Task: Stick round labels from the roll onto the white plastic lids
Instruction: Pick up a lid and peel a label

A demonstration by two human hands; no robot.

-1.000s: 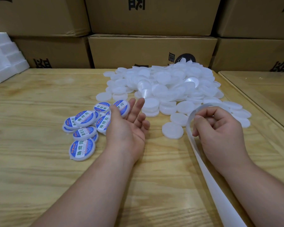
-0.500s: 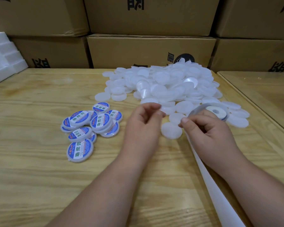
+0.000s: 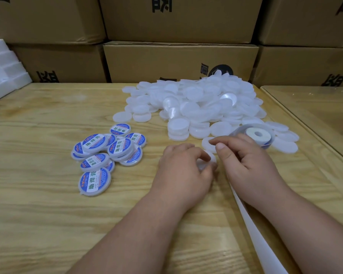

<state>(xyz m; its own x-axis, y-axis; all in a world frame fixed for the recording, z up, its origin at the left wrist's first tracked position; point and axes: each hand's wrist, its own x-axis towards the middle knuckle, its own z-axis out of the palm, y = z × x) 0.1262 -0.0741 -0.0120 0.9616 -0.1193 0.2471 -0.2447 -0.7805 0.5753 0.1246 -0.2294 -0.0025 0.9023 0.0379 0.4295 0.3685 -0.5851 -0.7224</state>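
Head view. Stacked cardboard boxes (image 3: 178, 62) fill the top of the frame; white foam blocks (image 3: 4, 70) sit at the upper left edge. Below them, a pale wooden table (image 3: 48, 204) runs to the bottom edge.

My left hand (image 3: 183, 171), centre frame, has its fingers curled round a bare white lid (image 3: 208, 161) flat on the wood, gripping it by the rim. My right hand (image 3: 246, 165), just right of it, has thumb and forefinger drawn together near the lid's upper edge. Whether a label is pinched there I cannot tell; nothing printed shows between the fingertips. The label roll (image 3: 257, 135) lies right of centre, just above my right hand, its core hole facing up. A white backing strip (image 3: 253, 230) trails from under my right hand to the lower right corner.

Unlabelled lid heap (image 3: 196, 103): upper centre, spilling toward my hands. Finished labelled lids (image 3: 107, 151): loose cluster centre left, well apart from the heap.

Risks, as I judge them:
- Label going on off-centre or creased, if the lid slides on the smooth wood while I press.
- Sticky face folding on itself if I fumble the peel.
- Backing strip dragging under my right wrist could tug the roll or sweep stray lids.

In the way: the loose lids (image 3: 285, 143) around the roll crowd the right side; another bare lid (image 3: 208, 143) lies just above the gripped one, close to my right fingertips.
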